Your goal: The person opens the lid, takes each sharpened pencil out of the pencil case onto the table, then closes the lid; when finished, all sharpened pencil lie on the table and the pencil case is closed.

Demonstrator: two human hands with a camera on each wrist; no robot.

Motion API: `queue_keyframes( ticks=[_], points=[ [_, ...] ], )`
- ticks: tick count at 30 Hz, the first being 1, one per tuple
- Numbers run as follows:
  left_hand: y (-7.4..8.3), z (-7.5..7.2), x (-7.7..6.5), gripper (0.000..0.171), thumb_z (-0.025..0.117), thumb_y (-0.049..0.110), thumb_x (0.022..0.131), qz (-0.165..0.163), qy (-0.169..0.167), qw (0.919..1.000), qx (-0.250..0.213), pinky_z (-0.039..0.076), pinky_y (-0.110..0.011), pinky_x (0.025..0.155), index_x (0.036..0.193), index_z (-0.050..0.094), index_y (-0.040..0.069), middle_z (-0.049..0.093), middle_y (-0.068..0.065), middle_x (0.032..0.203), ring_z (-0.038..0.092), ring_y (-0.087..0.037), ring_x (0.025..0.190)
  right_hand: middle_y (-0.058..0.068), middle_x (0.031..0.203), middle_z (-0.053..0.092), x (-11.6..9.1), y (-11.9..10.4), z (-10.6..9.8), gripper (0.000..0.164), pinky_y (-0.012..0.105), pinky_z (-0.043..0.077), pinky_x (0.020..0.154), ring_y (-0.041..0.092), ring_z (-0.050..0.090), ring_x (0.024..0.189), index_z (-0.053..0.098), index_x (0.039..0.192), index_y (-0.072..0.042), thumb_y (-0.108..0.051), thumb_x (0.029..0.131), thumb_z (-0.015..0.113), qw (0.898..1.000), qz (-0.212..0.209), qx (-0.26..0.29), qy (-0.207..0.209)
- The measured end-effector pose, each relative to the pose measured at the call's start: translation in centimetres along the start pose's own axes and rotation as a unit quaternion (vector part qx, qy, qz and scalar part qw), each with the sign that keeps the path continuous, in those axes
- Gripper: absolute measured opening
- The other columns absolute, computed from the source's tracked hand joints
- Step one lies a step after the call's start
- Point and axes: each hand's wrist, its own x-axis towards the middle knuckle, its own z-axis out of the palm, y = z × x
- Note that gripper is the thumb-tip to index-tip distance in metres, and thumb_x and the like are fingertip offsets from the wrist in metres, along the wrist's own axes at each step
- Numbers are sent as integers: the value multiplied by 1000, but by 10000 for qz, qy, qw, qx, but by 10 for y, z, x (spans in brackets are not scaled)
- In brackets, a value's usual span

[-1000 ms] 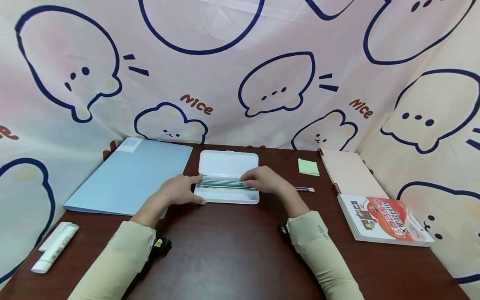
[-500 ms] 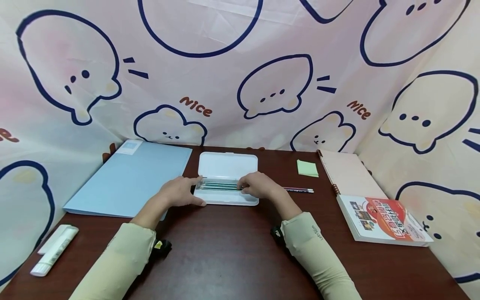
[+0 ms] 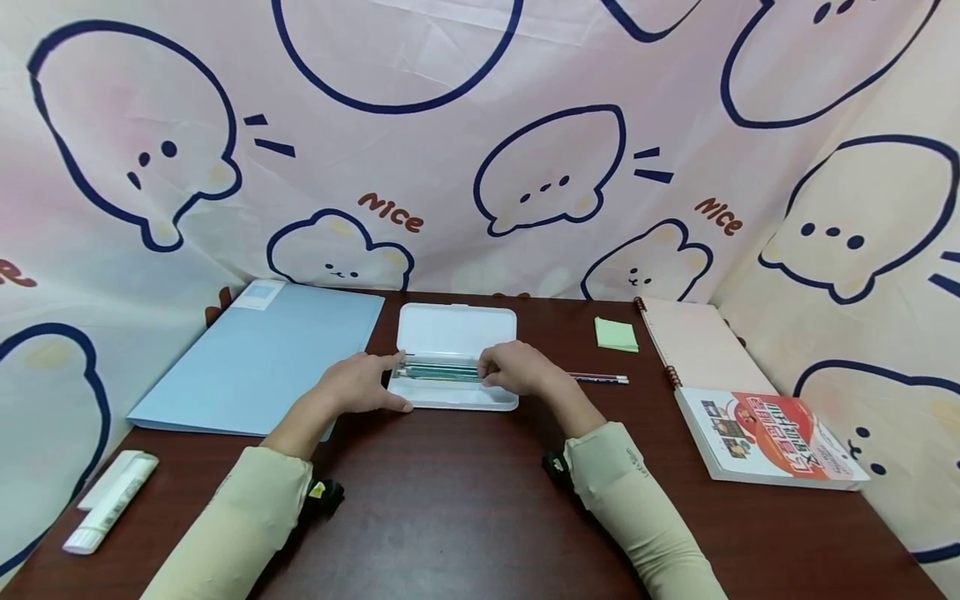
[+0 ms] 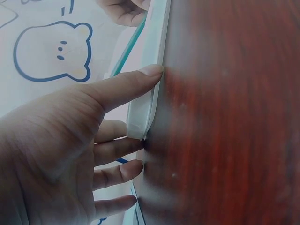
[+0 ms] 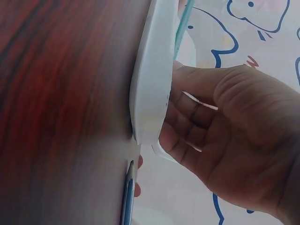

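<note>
A white pencil case [image 3: 457, 329] lies open on the table, its lid tipped back. Several green pencils [image 3: 438, 372] lie lengthwise in it. My left hand [image 3: 356, 383] holds the case's left end, with the thumb on the front edge and the index finger by the left side. My right hand [image 3: 517, 368] reaches over the right end, its fingers curled and pinching a green pencil [image 4: 127, 52], which slants up above the case rim in the left wrist view. The fingertips are partly hidden behind the case wall in the right wrist view.
Right of the case lies a loose pencil [image 3: 600, 378]. Green sticky notes [image 3: 617, 334], a spiral notebook [image 3: 705, 346] and a thick book [image 3: 772, 439] are on the right. A blue folder [image 3: 285, 350] and a white tube [image 3: 112, 500] lie on the left.
My right hand has moved slightly left and its fingers have curled onto the pencils, uncovering more of the loose pencil on the table. My left hand stays at the case.
</note>
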Motion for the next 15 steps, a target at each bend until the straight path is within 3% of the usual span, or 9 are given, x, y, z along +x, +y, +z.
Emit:
queue_keyframes(
  ticks=[8,15],
  points=[
    [2,-1,1,98,80,59,78,39,20,10000,6,46,-59,101,155,42,13,54,-22,148,53,-39,129,-5,95,72,-12,7,-15,5,34,52,82,12,61,86,73,100,-16,-15,96,70,9988,-31,24,488],
    [0,1,1,99,80,59,78,29,14,10000,28,46,-58,101,156,41,13,54,-22,148,53,-39,129,-1,97,71,-29,27,-28,10,34,52,80,14,61,86,72,107,-13,-14,98,68,9974,109,114,699]
  ],
)
